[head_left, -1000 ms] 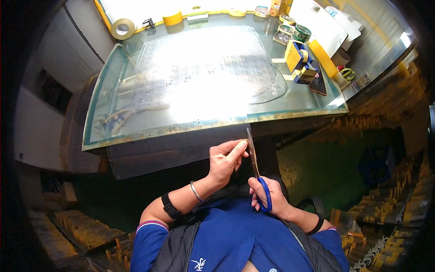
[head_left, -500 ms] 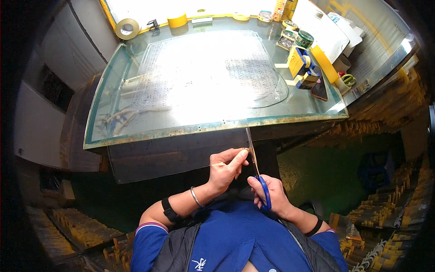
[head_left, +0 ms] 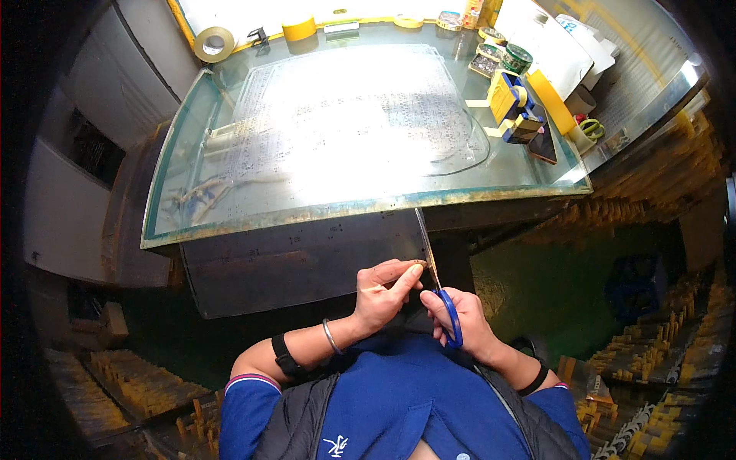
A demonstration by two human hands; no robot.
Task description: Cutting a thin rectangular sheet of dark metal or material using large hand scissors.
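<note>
A dark see-through film sheet (head_left: 268, 268) with small dark marks hangs in front of the table's near edge. My left hand (head_left: 383, 290) is closed in a pinch at the sheet's right edge, thumb against forefinger. Blue-handled scissors (head_left: 452, 318) are gripped in my right hand (head_left: 474, 326), fingers through the loops. Their long metal blades point away from me, along the sheet's right edge and just right of my left fingertips. The blades look nearly closed; whether film lies between them is too fine to tell.
Beyond stands a glass-topped light table (head_left: 337, 208) bearing a large printed transparent sheet (head_left: 345, 115). At its right are a tape dispenser (head_left: 506, 103), a phone (head_left: 543, 144) and a cup with green-handled scissors (head_left: 589, 130). Tape rolls (head_left: 214, 44) line the back. Dark racks flank me.
Both hands and the scissors have shifted slightly right, my left hand also a little toward me. The film's lower edge hangs a bit nearer, and more of its marks show. Both grips stay the same.
</note>
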